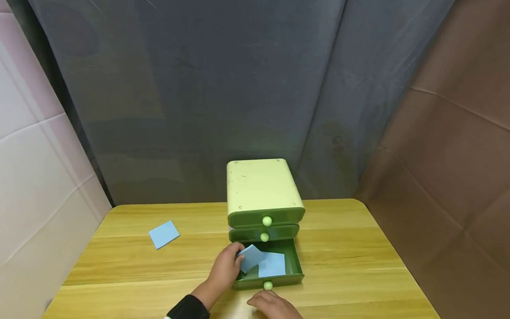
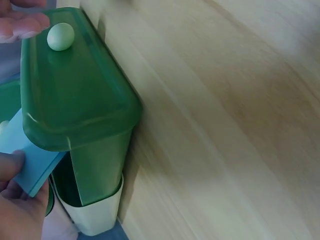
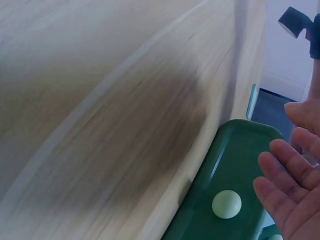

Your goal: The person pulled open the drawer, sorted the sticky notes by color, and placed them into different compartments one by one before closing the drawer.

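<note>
My left hand (image 1: pixel 226 266) pinches a light blue sticky note pad (image 1: pixel 251 258) between thumb and fingers, over the left side of the pulled-out bottom drawer (image 1: pixel 294 261). In the left wrist view the pad (image 2: pixel 31 157) looks like a thin stack, tilted at the drawer's edge. Another blue pad (image 1: pixel 272 265) lies inside that drawer, partly covered by the held one. My right hand (image 1: pixel 275 305) is just in front of the drawer's round pale green knob (image 1: pixel 268 285). Its fingers look relaxed and hold nothing in the right wrist view.
The small cabinet (image 1: pixel 263 184) has a cream top and green drawer fronts; its upper two drawers (image 1: pixel 247 219) are pushed in further than the bottom one. A third blue pad (image 1: pixel 164 234) lies on the left of the wooden table (image 1: pixel 358 266). A dark grey curtain (image 1: pixel 239 88) hangs behind.
</note>
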The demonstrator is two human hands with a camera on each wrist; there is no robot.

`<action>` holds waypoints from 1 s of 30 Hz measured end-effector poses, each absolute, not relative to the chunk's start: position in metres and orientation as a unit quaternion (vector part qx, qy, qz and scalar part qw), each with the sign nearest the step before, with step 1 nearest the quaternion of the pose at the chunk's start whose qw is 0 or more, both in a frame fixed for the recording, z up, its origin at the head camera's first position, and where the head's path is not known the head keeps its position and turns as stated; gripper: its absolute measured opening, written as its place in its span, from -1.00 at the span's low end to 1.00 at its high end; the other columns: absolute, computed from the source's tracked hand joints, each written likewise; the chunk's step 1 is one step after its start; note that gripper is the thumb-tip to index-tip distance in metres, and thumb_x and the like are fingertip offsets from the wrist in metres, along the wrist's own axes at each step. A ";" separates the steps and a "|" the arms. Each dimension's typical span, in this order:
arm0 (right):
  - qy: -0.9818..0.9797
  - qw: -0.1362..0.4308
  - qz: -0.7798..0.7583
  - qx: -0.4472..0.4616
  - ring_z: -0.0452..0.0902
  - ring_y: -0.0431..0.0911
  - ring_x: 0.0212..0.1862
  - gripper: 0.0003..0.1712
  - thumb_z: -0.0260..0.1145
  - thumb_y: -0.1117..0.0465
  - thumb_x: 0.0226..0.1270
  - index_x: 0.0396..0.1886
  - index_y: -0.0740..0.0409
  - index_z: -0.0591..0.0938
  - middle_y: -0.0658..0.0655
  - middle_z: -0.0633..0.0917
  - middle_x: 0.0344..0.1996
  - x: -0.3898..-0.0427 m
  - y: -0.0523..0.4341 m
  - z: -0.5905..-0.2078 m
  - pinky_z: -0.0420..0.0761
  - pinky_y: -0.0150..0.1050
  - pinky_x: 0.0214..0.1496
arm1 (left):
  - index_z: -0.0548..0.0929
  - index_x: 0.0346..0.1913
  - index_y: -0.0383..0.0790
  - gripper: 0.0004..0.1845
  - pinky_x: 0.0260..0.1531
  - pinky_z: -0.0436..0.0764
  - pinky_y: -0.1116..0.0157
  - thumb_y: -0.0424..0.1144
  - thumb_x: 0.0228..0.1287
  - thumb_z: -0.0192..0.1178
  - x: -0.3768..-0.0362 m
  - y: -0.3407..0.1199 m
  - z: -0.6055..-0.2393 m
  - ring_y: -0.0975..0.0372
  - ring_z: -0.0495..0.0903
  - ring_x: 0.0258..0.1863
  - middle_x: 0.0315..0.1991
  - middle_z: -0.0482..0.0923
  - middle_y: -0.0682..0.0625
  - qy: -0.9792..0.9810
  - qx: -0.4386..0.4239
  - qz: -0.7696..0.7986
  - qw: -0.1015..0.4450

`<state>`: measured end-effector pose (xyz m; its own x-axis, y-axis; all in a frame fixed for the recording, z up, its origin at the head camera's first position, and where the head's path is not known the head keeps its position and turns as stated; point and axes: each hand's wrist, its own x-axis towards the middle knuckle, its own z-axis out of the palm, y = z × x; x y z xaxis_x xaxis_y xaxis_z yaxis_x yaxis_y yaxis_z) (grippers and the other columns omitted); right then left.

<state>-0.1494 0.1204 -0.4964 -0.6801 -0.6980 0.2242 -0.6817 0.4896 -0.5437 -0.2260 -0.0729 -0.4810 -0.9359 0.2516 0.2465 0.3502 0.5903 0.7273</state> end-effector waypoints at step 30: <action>0.866 0.036 -0.330 -0.374 0.53 -0.20 0.00 -0.56 0.16 -0.09 0.43 0.05 0.13 0.62 -0.05 0.61 -0.04 -0.145 0.119 -0.500 0.61 -0.33 -0.20 | 0.58 -0.14 -0.37 -0.89 -0.31 0.61 0.17 -0.47 0.29 0.17 -0.246 -0.063 -0.487 0.05 0.61 -0.26 -0.29 0.61 -0.11 -0.907 -0.193 -0.372 -0.039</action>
<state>-0.1455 0.1192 -0.5004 -0.7184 -0.6706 0.1848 -0.6237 0.5034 -0.5979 -0.2457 -0.0628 -0.4870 -0.9223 0.3796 0.0728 0.3215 0.6488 0.6897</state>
